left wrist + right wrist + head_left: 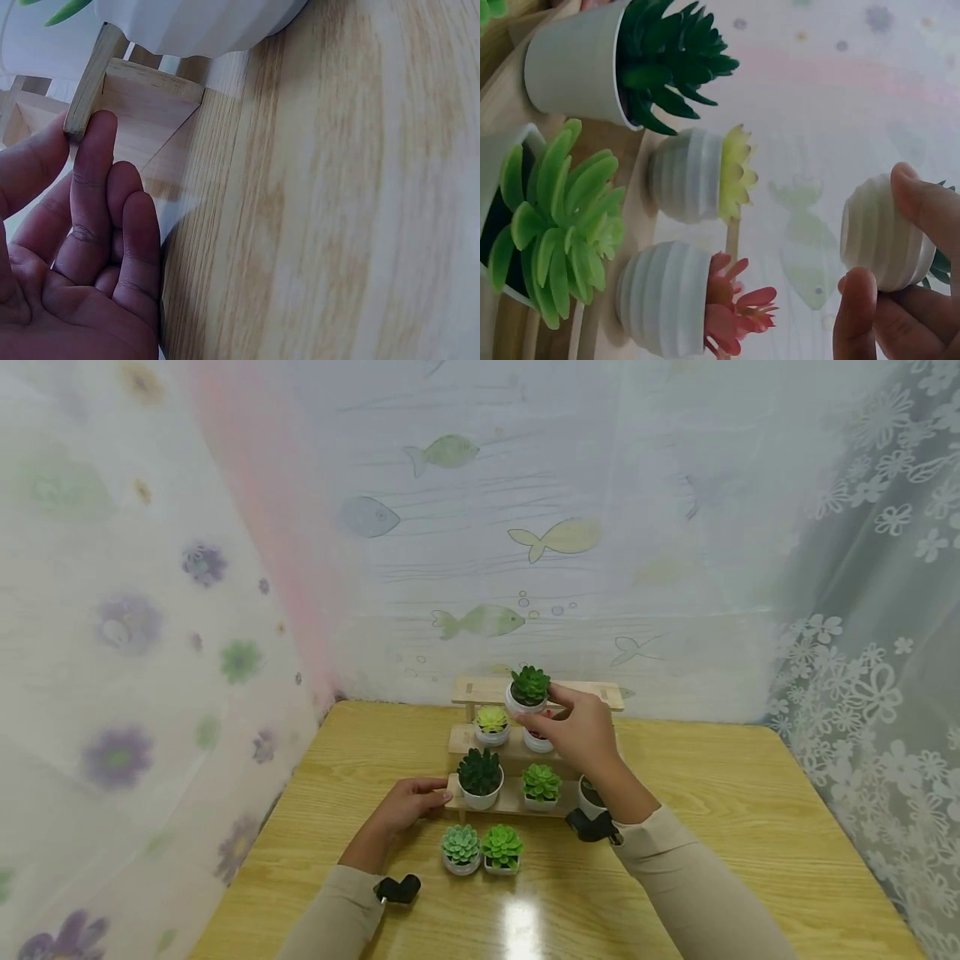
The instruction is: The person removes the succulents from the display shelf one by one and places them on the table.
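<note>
My right hand (585,731) holds a small dark-green succulent in a round white ribbed pot (881,232), gripped between thumb and fingers. It is raised in front of the top board of a three-step wooden plant stand (483,688). At the stand's lower left, my left hand (405,806) pinches the end of the bottom step (88,90) between thumb and index finger. A yellow-green succulent (492,723) and a red one (739,304) sit on the middle step. On the bottom step stand a dark-green succulent (480,775), a bright-green one (541,783) and a pot (590,797) partly hidden by my right wrist.
Two more potted succulents, a pale blue-green one (461,847) and a bright-green one (502,847), stand on the wooden table (697,827) in front of the stand. Behind the table hangs a curtain with fish drawings (487,620); patterned curtains flank both sides.
</note>
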{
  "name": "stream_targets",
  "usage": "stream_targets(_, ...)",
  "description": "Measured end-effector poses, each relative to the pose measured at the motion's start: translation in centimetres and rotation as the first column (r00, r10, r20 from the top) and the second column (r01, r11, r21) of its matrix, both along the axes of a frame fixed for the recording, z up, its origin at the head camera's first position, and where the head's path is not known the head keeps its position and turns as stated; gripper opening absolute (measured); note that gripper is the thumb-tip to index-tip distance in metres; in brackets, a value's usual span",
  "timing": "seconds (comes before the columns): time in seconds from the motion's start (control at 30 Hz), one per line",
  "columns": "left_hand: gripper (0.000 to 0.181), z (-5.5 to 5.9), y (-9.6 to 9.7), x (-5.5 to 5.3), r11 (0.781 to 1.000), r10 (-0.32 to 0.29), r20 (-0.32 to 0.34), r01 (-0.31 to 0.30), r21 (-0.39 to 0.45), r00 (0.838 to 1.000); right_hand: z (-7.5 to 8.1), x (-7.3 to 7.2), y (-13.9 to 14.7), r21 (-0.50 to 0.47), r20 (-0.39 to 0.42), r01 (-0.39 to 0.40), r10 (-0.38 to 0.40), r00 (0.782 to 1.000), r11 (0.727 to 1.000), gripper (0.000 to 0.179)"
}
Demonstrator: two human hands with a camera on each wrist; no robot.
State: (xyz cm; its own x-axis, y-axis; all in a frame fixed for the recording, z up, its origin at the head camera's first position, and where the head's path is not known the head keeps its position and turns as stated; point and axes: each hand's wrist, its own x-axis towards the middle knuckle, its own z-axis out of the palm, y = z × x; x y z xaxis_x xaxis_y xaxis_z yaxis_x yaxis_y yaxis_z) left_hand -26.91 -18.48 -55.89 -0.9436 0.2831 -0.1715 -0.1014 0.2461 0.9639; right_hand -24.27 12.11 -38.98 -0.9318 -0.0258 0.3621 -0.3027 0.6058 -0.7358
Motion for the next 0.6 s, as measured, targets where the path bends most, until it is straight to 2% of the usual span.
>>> stream_targets(0.23,0.045,0.0,0.0,0.1,1.0,0.014,0.007,-0.014,-0.014,1.0,-0.5,1.7,0.5,-0.046,0.036,-0.014,0.016,0.999,0.999,0.067)
stream_targets(0.6,0.046,0.3,0.3,0.3,1.0,0.027,0.023,-0.027,-0.004,0.999,-2.3,3.9,1.5,-0.088,0.077,-0.01,0.017,0.997,0.996,0.073)
